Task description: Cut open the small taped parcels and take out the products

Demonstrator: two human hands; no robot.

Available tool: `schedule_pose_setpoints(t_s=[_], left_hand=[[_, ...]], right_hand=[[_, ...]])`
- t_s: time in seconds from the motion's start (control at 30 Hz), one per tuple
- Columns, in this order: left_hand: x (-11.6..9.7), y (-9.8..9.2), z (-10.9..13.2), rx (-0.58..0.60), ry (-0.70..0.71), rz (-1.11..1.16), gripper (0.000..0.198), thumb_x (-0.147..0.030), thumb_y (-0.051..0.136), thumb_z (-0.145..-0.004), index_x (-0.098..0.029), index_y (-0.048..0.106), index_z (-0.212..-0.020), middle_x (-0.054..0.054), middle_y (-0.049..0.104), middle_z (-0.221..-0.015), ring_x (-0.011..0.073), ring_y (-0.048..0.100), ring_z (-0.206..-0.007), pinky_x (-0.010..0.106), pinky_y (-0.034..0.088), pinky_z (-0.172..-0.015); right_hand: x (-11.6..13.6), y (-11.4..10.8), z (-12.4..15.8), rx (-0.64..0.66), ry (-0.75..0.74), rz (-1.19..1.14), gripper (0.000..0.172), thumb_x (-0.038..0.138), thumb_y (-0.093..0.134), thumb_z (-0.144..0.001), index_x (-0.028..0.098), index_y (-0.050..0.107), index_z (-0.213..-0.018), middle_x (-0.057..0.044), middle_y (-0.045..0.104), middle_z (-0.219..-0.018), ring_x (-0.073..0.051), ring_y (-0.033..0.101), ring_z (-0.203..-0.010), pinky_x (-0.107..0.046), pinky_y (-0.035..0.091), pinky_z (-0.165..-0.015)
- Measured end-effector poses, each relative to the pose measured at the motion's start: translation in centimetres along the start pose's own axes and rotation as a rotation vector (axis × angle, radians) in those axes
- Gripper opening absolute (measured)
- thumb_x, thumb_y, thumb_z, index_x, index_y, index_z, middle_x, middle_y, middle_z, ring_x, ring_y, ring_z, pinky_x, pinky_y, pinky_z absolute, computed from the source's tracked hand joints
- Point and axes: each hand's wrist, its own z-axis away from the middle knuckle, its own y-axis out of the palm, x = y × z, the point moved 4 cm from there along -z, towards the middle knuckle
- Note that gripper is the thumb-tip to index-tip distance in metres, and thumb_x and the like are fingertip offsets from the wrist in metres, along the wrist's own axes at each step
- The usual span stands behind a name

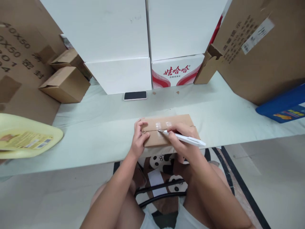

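Box (171, 122) under both my hands, at near table (95, 127) edge. L hand (138, 140) clamped round its left end. R hand (182, 141) pinched on white pen (190, 139), tip on seam by tape (163, 124). Phone (135, 95) well beyond my hands.

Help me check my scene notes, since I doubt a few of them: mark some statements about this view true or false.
1. The right hand holds a white pen with its tip at the taped seam of the box. True.
2. The left hand hangs in the air, clear of the box. False: it grips the box's left end.
3. A phone lies on the table in front of the white boxes. True.
4. The box stands open with its flaps up. False: it is closed, with tape across the seam.
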Motion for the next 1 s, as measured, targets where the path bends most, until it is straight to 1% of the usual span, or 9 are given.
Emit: schedule_pose_setpoints(t_s=[0.1, 0.23, 0.4, 0.6, 0.7, 0.77, 0.83, 0.9, 1.0], left_hand=[[-0.1, 0.1, -0.1, -0.003, 0.010, 0.030, 0.045, -0.044, 0.063, -0.077, -0.028, 0.053, -0.118, 0.008, 0.045, -0.141, 0.0333, 0.041, -0.138, 0.049, 0.030, -0.120], [-0.1, 0.1, -0.2, -0.036, 0.011, 0.044, 0.046, -0.043, 0.064, -0.075, -0.027, 0.053, -0.117, 0.008, 0.048, -0.139, 0.0330, 0.043, -0.137, 0.048, 0.033, -0.118], [-0.2, 0.3, -0.2, -0.032, -0.003, 0.079, 0.053, -0.044, 0.065, -0.073, -0.027, 0.049, -0.121, 0.009, 0.050, -0.136, 0.0313, 0.049, -0.128, 0.047, 0.039, -0.112], [-0.5, 0.1, -0.2, -0.012, -0.017, 0.070, 0.058, -0.048, 0.068, -0.076, -0.028, 0.043, -0.123, 0.008, 0.052, -0.129, 0.0274, 0.053, -0.120, 0.042, 0.044, -0.105], [-0.4, -0.2, -0.4, -0.005, -0.018, 0.055, 0.055, -0.052, 0.070, -0.077, -0.029, 0.042, -0.118, 0.008, 0.050, -0.129, 0.0263, 0.053, -0.120, 0.041, 0.044, -0.104], [-0.3, -0.4, -0.6, -0.037, -0.007, 0.077, 0.054, -0.055, 0.071, -0.075, -0.029, 0.041, -0.111, 0.007, 0.049, -0.127, 0.0257, 0.053, -0.119, 0.041, 0.046, -0.102], [-0.3, -0.7, -0.7, -0.081, 0.008, 0.090, 0.050, -0.056, 0.071, -0.074, -0.028, 0.042, -0.103, 0.007, 0.049, -0.125, 0.0255, 0.053, -0.119, 0.041, 0.047, -0.101], [-0.6, -1.0, -0.8, -0.107, 0.025, 0.040, 0.041, -0.055, 0.069, -0.077, -0.026, 0.044, -0.093, 0.007, 0.050, -0.120, 0.0267, 0.052, -0.121, 0.042, 0.047, -0.101], [-1.6, -1.4, -0.6, -0.166, 0.071, -0.098, 0.031, -0.050, 0.065, -0.081, -0.023, 0.052, -0.079, 0.008, 0.052, -0.115, 0.0294, 0.050, -0.125, 0.043, 0.048, -0.100]], right_hand=[[0.0, -0.1, 0.0, -0.023, -0.002, -0.008, 0.015, 0.018, 0.056, -0.084, 0.020, 0.069, -0.076, -0.001, 0.065, -0.073, -0.013, 0.062, -0.063, -0.026, 0.049, -0.062], [0.2, -0.2, 0.3, -0.101, -0.028, -0.024, 0.016, 0.017, 0.056, -0.083, 0.019, 0.071, -0.078, -0.003, 0.063, -0.081, -0.012, 0.061, -0.063, -0.026, 0.050, -0.059], [0.2, -0.1, 0.7, -0.176, -0.094, -0.033, 0.017, 0.017, 0.055, -0.083, 0.021, 0.070, -0.076, -0.002, 0.063, -0.077, -0.013, 0.061, -0.065, -0.029, 0.051, -0.060], [-0.1, 0.0, 0.8, -0.205, -0.087, -0.035, 0.018, 0.018, 0.053, -0.081, 0.022, 0.068, -0.073, -0.003, 0.064, -0.078, -0.015, 0.062, -0.067, -0.031, 0.052, -0.061], [-0.3, -0.2, 0.9, -0.208, -0.122, -0.082, 0.017, 0.020, 0.052, -0.084, 0.023, 0.067, -0.079, -0.002, 0.066, -0.078, -0.015, 0.061, -0.066, -0.032, 0.050, -0.060], [-0.8, -0.4, 1.0, -0.215, -0.149, -0.152, 0.013, 0.024, 0.053, -0.087, 0.023, 0.066, -0.085, -0.002, 0.066, -0.078, -0.016, 0.061, -0.067, -0.032, 0.049, -0.060], [-1.7, -1.1, 1.2, -0.293, -0.139, -0.249, 0.016, 0.035, 0.054, -0.091, 0.023, 0.064, -0.087, -0.003, 0.064, -0.078, -0.018, 0.062, -0.070, -0.034, 0.049, -0.061], [-3.2, -2.3, 1.4, -0.459, -0.054, -0.348, 0.029, 0.049, 0.049, -0.093, 0.024, 0.060, -0.086, -0.003, 0.058, -0.074, -0.018, 0.061, -0.067, -0.034, 0.050, -0.059], [-5.8, -4.2, 1.8, -0.705, 0.138, -0.438, 0.049, 0.066, 0.032, -0.095, 0.024, 0.055, -0.083, 0.003, 0.039, -0.059, -0.015, 0.049, -0.049, -0.031, 0.044, -0.049]])
